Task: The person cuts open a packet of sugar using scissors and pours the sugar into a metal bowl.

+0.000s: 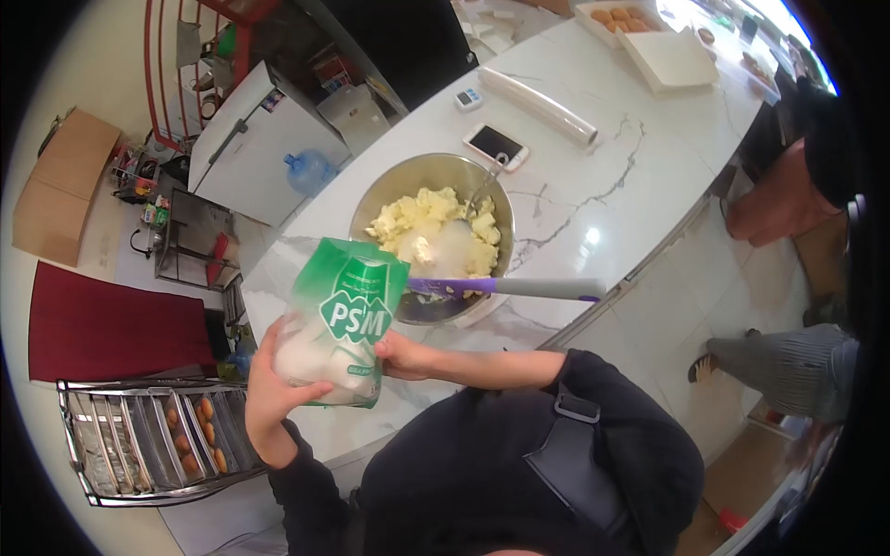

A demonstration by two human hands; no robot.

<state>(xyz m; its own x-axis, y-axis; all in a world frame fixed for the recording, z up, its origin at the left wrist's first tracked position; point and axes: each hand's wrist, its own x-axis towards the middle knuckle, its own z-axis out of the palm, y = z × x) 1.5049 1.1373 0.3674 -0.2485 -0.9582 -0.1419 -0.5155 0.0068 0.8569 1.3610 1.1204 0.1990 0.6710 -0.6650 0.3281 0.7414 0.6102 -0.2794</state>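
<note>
A green and clear bag of sugar (338,324), printed PSM, is gripped from both sides by my hands. My left hand (278,380) wraps round its left side with the thumb across the front. At its lower right side, my right hand (400,356) holds it, partly hidden behind the bag. Just beyond stands a metal mixing bowl (373,192) with pale yellow lumps of what looks like butter (431,208) and a heap of white sugar (443,243). A spatula (519,287) with a purple and grey handle lies across the bowl's near rim. A metal utensil (484,185) leans inside it.
On the marble counter (593,195) lie a phone (497,146), a small timer (468,99) and a roll of plastic wrap (540,107). A box of round baked pieces (619,18) is at the far end. A tray rack (158,440) stands left; other people are at right.
</note>
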